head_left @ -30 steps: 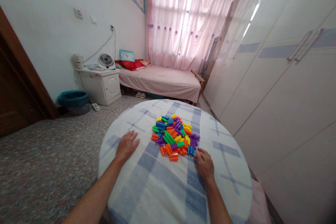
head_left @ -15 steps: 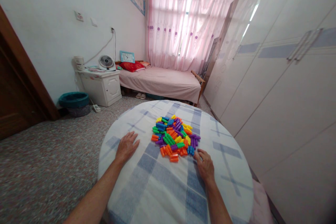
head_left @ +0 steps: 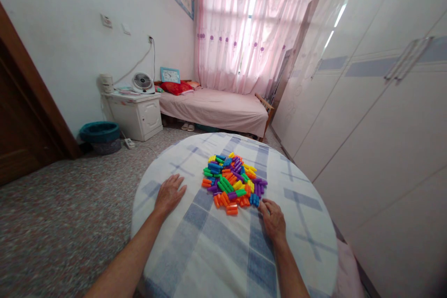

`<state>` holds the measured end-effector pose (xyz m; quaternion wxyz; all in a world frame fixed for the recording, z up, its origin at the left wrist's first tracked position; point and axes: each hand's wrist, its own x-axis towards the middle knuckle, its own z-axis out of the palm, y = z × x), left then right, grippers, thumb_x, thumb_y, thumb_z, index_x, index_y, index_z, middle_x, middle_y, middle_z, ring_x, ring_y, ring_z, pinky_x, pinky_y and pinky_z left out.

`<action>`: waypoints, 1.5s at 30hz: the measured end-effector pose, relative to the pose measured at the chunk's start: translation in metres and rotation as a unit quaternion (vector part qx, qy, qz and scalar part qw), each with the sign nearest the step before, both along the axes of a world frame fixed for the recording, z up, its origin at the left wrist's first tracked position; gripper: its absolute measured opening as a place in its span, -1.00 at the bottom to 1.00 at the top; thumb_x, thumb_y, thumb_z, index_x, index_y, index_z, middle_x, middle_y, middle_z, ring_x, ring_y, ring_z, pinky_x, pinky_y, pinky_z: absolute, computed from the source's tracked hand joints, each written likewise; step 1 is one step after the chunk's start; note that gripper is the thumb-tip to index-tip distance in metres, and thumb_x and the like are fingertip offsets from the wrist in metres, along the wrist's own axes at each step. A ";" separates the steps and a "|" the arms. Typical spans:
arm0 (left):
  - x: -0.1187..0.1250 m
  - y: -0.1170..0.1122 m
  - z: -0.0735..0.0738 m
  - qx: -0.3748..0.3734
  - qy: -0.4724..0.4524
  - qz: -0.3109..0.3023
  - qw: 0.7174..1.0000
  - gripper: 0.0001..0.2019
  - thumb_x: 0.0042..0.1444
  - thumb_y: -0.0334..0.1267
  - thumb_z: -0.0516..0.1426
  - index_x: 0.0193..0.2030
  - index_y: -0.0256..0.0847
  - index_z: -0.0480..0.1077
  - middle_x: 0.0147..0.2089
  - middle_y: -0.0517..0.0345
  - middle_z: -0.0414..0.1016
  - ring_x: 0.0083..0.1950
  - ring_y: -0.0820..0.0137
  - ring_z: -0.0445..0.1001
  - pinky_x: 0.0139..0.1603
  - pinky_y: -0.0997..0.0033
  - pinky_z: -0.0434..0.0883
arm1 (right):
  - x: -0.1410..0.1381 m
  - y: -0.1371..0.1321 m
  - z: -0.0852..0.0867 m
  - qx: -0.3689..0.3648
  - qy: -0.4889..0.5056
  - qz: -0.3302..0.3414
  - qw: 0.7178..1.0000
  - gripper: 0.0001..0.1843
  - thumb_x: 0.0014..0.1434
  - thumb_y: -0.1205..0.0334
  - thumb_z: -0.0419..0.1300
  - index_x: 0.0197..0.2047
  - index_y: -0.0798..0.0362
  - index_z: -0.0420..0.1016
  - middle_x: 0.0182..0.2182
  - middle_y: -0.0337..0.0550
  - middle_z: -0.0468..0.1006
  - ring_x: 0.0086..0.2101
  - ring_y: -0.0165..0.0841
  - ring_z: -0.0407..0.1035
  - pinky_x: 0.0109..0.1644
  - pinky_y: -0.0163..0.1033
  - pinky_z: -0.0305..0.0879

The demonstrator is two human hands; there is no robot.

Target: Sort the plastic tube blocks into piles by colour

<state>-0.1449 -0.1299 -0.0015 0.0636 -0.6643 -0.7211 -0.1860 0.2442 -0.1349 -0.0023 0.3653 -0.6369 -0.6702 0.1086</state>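
Observation:
A heap of plastic building blocks [head_left: 230, 181] lies at the middle of a round table [head_left: 209, 260] with a blue-and-white checked cloth. The pieces look like joined tubes in orange, green, blue, purple and yellow. To the left of the heap, my left hand [head_left: 170, 194] rests flat on the cloth, fingers spread, holding nothing. My right hand [head_left: 273, 219] lies at the heap's lower right, its fingers loosely bent and apart. Its fingertips are close beside a blue block [head_left: 254, 200]; whether they touch it I cannot tell. A single orange block [head_left: 232, 209] sits at the near edge of the heap.
Beyond the table stands a bed [head_left: 216, 104] with a pink sheet. A white cabinet [head_left: 139, 116] carrying a fan [head_left: 142, 82] and a lined bin [head_left: 100, 135] are at the left. A white wardrobe [head_left: 377, 125] runs along the right side.
The view has shifted very slightly. Both hands and the blocks stay where they were.

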 end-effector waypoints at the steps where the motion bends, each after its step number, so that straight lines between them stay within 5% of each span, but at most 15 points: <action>1: 0.000 0.000 0.000 0.000 0.000 0.001 1.000 -0.57 0.19 -0.10 -0.05 0.13 -0.23 0.33 0.24 -0.06 0.28 0.25 0.20 0.23 0.25 0.19 0.17 | 0.000 0.000 0.000 -0.001 0.000 0.001 1.000 -0.52 0.17 -0.04 -0.08 -0.44 0.03 0.57 -0.16 -0.04 0.55 -0.10 -0.26 0.34 0.04 -0.22 0.15; 45: -0.001 0.000 -0.001 0.009 0.001 -0.003 1.000 -0.57 0.19 -0.11 -0.05 0.12 -0.25 0.35 0.23 -0.07 0.30 0.24 0.20 0.24 0.25 0.20 0.17 | -0.001 0.000 0.000 -0.002 0.029 -0.007 1.000 -0.57 0.14 -0.04 -0.06 -0.33 0.04 0.54 -0.22 -0.06 0.55 -0.15 -0.25 0.35 -0.01 -0.21 0.18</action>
